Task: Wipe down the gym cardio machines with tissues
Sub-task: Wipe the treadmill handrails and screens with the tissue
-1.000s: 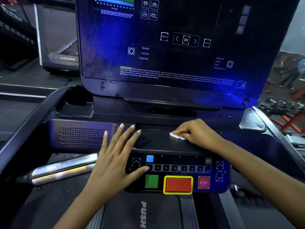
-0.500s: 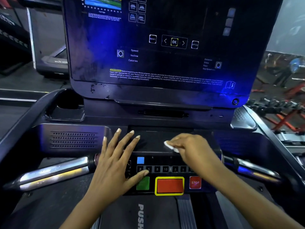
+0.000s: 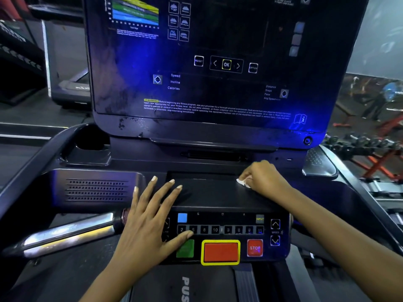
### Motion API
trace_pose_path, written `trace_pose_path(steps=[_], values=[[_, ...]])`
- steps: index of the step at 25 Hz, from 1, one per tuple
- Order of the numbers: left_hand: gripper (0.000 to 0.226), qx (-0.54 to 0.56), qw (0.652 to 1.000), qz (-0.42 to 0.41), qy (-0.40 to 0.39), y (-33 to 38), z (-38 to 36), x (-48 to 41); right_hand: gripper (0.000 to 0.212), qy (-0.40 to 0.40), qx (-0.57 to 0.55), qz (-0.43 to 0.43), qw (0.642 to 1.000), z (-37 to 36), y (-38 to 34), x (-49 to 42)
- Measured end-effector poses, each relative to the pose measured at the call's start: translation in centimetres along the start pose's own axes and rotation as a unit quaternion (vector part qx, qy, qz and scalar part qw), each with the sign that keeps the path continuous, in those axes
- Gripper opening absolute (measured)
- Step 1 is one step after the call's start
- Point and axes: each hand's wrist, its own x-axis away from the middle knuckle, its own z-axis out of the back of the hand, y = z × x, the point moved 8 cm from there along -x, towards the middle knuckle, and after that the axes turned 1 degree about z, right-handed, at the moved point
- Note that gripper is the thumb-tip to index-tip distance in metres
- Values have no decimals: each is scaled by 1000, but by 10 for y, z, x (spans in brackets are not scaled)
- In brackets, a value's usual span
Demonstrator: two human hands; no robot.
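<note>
We identify the carrying surface as the treadmill console ledge [image 3: 209, 192], a dark flat panel between the upright display [image 3: 218, 88] and the keypad [image 3: 222, 229]. Two items rest directly on it. Our left hand [image 3: 150, 221] lies flat on the ledge's left part, fingers straight and spread, with the thumb reaching over the keypad just above the green button [image 3: 185, 250]. A crumpled white tissue [image 3: 242, 183] lies on the right rear part, pinched under the curled fingers of our right hand [image 3: 263, 179]. A perforated grille [image 3: 97, 190] adjoins the ledge on the left.
</note>
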Motion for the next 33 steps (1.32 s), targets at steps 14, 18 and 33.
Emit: trace_pose_path(steps=[14, 18, 33], values=[[80, -11, 999, 26, -18, -16, 7, 11, 21, 0, -60, 166, 984, -23, -125, -27], [79, -1, 999, 26, -25, -20, 5, 14, 22, -8, -88, 239, 967, -26, -162, -28], [77, 6, 1000, 24, -13, -19, 5, 14, 23, -26, -103, 176, 979, -7, -63, -10]])
